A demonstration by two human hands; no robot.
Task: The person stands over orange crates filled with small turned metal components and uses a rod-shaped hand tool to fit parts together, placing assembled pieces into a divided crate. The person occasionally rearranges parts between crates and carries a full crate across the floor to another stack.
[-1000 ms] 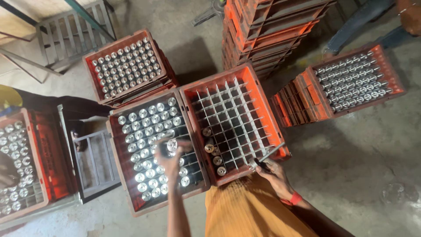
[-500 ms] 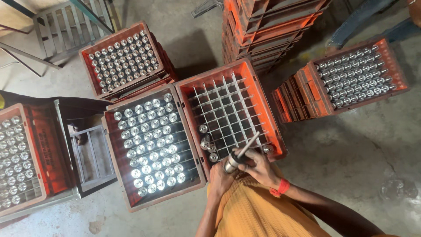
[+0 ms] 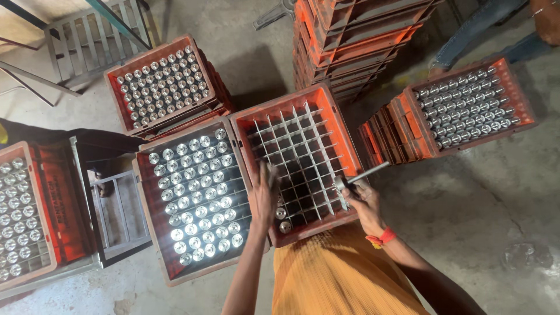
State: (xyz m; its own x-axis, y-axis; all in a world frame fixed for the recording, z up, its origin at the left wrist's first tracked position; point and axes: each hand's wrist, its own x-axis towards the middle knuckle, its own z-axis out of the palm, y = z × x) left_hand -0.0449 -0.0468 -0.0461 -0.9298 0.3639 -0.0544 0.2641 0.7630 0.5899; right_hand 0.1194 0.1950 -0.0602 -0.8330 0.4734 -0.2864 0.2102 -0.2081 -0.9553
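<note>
head view | left hand point(image 3: 263, 195) spread flat, empty, on near-left cells of the orange divider crate point(image 3: 344, 146), few bottles point(image 3: 280, 213) just beside | right hand point(image 3: 363, 201) closed around a metal tool point(image 3: 361, 175) at crate's 4 o'clock rim | full bottle crate point(image 3: 154, 233) touching at 9 o'clock | crate stack point(image 3: 350, 41) at 12 | another full crate point(image 3: 466, 105) at 2 | floor point(image 3: 484, 221) beneath

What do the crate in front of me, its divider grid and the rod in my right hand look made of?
Crate: likely moulded plastic, matt orange, scuffed. Divider grid: thin pale strips, metal or plastic, unclear. Rod in the right hand: probably metal, grey with a bright sheen.
</note>
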